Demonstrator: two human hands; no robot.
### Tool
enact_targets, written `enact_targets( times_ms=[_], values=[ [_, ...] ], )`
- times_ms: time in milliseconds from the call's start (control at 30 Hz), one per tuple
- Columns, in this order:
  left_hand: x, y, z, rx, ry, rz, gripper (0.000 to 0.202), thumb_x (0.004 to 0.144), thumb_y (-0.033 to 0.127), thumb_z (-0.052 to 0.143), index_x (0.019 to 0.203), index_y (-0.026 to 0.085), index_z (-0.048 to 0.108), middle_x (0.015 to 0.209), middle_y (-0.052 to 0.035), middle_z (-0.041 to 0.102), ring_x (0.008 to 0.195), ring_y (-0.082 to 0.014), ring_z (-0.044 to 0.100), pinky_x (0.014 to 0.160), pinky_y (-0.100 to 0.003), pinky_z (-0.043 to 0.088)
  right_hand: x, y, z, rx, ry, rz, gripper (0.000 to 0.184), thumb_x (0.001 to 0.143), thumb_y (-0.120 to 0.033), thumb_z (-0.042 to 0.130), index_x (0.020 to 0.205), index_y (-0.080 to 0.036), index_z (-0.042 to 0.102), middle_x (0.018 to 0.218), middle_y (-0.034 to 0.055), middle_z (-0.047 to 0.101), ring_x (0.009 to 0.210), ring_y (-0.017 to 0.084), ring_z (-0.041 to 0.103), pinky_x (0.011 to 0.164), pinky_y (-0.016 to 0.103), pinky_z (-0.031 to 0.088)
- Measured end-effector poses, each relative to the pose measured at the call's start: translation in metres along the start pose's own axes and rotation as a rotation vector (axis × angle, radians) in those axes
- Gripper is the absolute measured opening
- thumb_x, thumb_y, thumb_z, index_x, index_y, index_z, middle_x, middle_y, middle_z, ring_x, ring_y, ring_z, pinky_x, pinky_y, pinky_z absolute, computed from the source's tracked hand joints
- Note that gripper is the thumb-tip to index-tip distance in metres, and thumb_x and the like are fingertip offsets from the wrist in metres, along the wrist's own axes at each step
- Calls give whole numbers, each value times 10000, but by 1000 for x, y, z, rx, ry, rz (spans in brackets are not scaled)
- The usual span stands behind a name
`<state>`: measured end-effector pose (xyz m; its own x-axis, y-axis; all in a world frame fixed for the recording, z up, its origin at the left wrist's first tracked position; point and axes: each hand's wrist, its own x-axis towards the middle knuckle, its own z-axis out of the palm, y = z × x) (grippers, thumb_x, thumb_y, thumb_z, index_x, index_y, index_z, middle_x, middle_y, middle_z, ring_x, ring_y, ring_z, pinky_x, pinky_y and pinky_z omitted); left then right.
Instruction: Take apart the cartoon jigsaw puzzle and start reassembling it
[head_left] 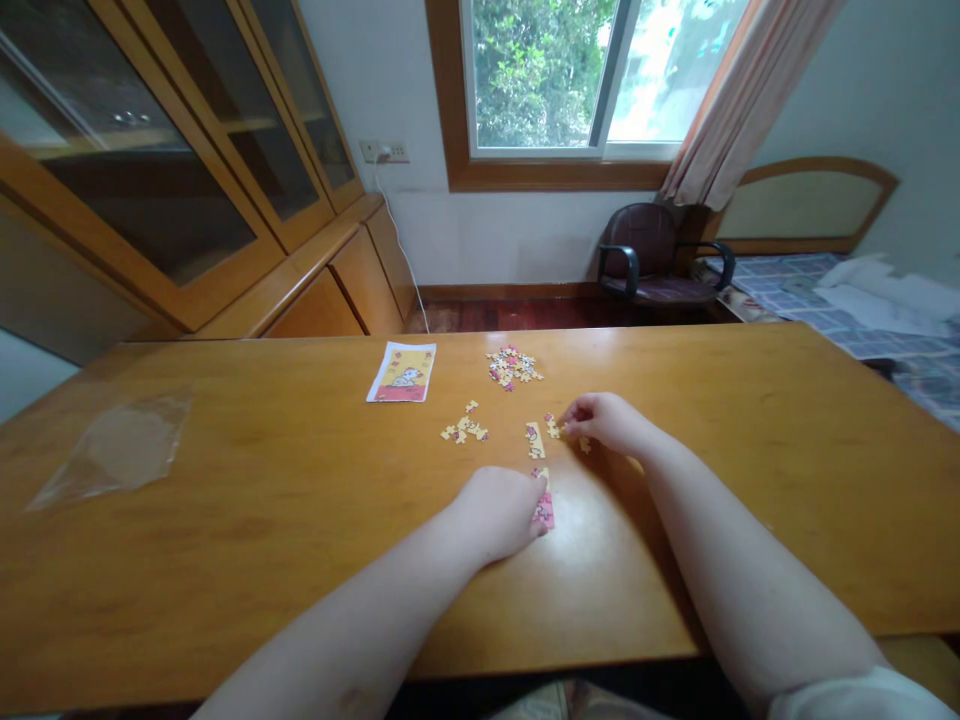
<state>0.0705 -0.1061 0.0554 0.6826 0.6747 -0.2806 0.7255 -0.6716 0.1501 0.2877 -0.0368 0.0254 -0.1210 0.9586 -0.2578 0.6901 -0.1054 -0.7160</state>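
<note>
My left hand (pixel 502 510) rests on a joined strip of jigsaw puzzle (pixel 546 512), pink below and yellow above, gripping its edge between thumb and fingers and hiding part of it. Just beyond it lies a second joined section (pixel 535 440), mostly yellow. My right hand (pixel 600 420) is closed in a pinch at a puzzle piece (pixel 565 429), mostly covered by the fingertips. Left of that pinch lies a small yellow and pink cluster (pixel 552 426). Another loose piece (pixel 585 444) sits under the right hand, partly in its shadow.
A heap of loose pieces (pixel 513 366) lies toward the table's far edge, with a smaller scattered group (pixel 463 430) nearer. The picture sheet (pixel 403 373) lies flat at far left of the heap. A clear plastic bag (pixel 120 440) is on the wooden table (pixel 300 480).
</note>
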Motion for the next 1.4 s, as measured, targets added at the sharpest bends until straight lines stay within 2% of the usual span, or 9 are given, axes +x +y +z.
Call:
enact_targets(
  times_ms=[67,200,400,633,867,1167,1400],
  values=[
    [0,2,0,-1,-10,-13,469,834,447,521,1234,204,544,891,-123,708,820,-296,676,661,-360,505,-5,-7,3,86,-53,1,126,678,-185,667,796,-152,694,709,20,687,604,124,581,585,227,439],
    [1,9,2,-6,-46,-67,428,848,399,522,1199,157,556,873,-136,704,809,-298,678,653,-355,506,-12,-17,13,128,-153,-46,80,665,-237,673,695,-162,668,660,2,672,613,126,583,604,230,444],
    [2,13,10,-24,-28,-120,365,846,410,554,1121,170,580,882,-131,698,804,-279,681,667,-340,507,-10,-15,26,278,-259,-78,129,644,-254,681,706,-170,605,620,-23,630,583,114,569,584,227,452],
    [2,13,8,1,-22,-91,377,842,417,553,1106,151,586,866,-139,702,790,-305,681,641,-355,508,-10,-20,32,251,-226,-59,131,630,-214,691,693,-168,586,584,-44,599,480,89,517,481,207,408],
    [2,14,4,6,-43,-88,370,850,407,539,1109,150,594,889,-137,706,802,-298,682,661,-353,515,-9,-18,37,216,-152,-102,126,621,-179,711,691,-172,607,670,-30,648,651,117,600,647,223,475],
    [3,14,3,1,-41,-74,355,851,401,543,1086,143,608,905,-137,708,799,-307,683,649,-370,523,-13,-26,37,193,-141,-63,122,631,-153,709,688,-168,602,671,-21,658,648,120,602,630,216,472],
    [2,14,2,1,-40,-66,345,855,404,536,1058,136,613,882,-141,705,790,-302,684,649,-363,519,-10,-19,37,66,-139,-101,113,633,-152,697,701,-177,610,673,-30,648,644,121,592,639,220,461]
  ],
)
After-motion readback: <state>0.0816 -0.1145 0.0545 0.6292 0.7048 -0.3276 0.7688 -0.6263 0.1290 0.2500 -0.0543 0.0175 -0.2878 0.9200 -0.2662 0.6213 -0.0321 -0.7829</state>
